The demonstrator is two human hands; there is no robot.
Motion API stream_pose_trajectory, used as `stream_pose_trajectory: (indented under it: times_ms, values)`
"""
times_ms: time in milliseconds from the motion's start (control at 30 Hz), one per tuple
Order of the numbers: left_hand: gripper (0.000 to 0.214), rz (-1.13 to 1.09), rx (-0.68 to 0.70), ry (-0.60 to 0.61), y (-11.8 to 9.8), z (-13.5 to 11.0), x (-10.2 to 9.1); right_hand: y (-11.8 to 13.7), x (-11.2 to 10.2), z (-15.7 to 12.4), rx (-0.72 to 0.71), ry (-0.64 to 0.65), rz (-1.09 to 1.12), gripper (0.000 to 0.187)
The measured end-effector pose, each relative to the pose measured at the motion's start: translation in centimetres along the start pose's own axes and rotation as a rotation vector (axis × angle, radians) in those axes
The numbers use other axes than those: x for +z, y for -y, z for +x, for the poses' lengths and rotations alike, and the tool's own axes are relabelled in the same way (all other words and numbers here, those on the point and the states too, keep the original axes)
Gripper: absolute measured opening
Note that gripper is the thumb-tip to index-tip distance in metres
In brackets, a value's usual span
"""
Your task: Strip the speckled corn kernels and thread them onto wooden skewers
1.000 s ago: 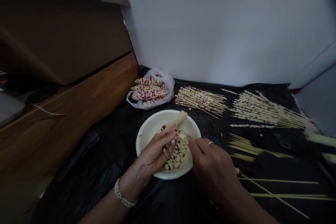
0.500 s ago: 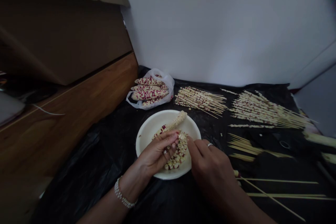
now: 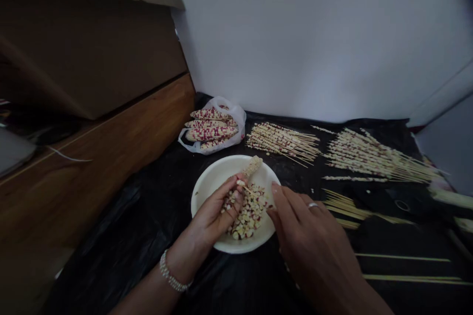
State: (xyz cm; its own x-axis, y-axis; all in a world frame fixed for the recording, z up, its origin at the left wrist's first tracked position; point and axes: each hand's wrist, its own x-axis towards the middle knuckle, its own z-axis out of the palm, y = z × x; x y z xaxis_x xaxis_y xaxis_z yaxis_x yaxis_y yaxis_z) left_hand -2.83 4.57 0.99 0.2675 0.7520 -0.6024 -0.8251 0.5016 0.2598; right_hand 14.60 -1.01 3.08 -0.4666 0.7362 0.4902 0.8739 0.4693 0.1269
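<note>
My left hand (image 3: 212, 214) is over a white plate (image 3: 207, 192) and is closed around a pale corn cob (image 3: 253, 166), whose tip sticks out past my fingers. A thin stick with a kernel on it (image 3: 246, 187) seems to lie by my fingertips, though it is hard to make out. Beside that hand is a heap of loose cream and red corn kernels (image 3: 249, 214) on the plate. My right hand (image 3: 310, 241) rests at the plate's right rim, fingers apart and holding nothing visible.
Whole speckled cobs lie in a white plastic bag (image 3: 210, 128) behind the plate. To the right, bundled skewers threaded with kernels (image 3: 283, 140) and bare skewers (image 3: 402, 257) lie on black plastic sheeting (image 3: 121, 236). A wooden ledge (image 3: 92, 157) runs along the left, below a cardboard box (image 3: 84, 49).
My right hand has moved right and away from the cob, its fingers spreading. My left hand has shifted, leaving less of the cob showing beyond my fingers.
</note>
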Motion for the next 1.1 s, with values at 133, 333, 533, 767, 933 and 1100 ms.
stream_pose_trajectory:
  times_ms: [133,333,533,767,933,1100]
  values:
    - [0.027,-0.112,0.054,-0.048,-1.5,-0.1,0.3,-0.6,-1.6,-0.4,0.024,0.127,-0.018,0.032]
    - [0.032,-0.119,0.043,-0.009,-1.8,0.2,-0.4,-0.4,-2.0,-0.7,0.010,0.238,0.270,0.020]
    - [0.032,-0.149,0.030,0.004,-1.4,0.0,-0.5,-1.4,-2.3,-0.8,0.017,0.230,0.268,0.022]
    - [0.028,-0.145,0.079,-0.019,-1.1,0.4,-0.6,-1.5,-2.7,-0.9,-0.014,0.230,0.255,0.020]
    - [0.019,-0.088,0.102,-0.048,-1.3,0.5,-0.5,-1.0,-2.7,-0.9,-0.018,0.229,0.273,0.020]
    - [0.015,0.030,0.203,-0.064,-0.2,0.4,-0.5,-0.7,-2.1,-0.7,0.036,0.277,0.254,0.018]
